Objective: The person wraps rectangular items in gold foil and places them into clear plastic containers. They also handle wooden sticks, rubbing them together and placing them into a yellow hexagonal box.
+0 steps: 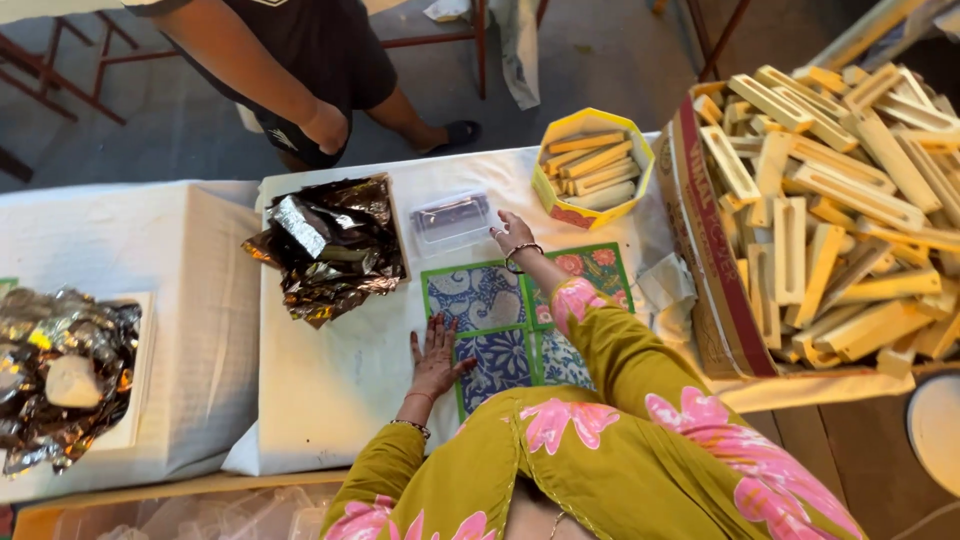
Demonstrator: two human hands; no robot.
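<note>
Several patterned tiles [480,298], blue, white and pink with green borders, lie as a square on a white-covered table [330,380]. My left hand [434,358] rests flat and open on the table at the left edge of the lower left tile. My right hand [514,234] reaches over the upper tiles, fingers loosely spread, holding nothing, just right of a clear plastic box [452,218]. Bangles sit on both wrists, and my sleeves are olive with pink flowers.
A yellow hexagonal box [592,166] of wooden strips stands behind the tiles. A large carton [712,250] heaped with wooden frames fills the right. Crumpled foil wrappers [330,245] lie at the left, more foil [62,372] farther left. Another person [300,70] stands across the table.
</note>
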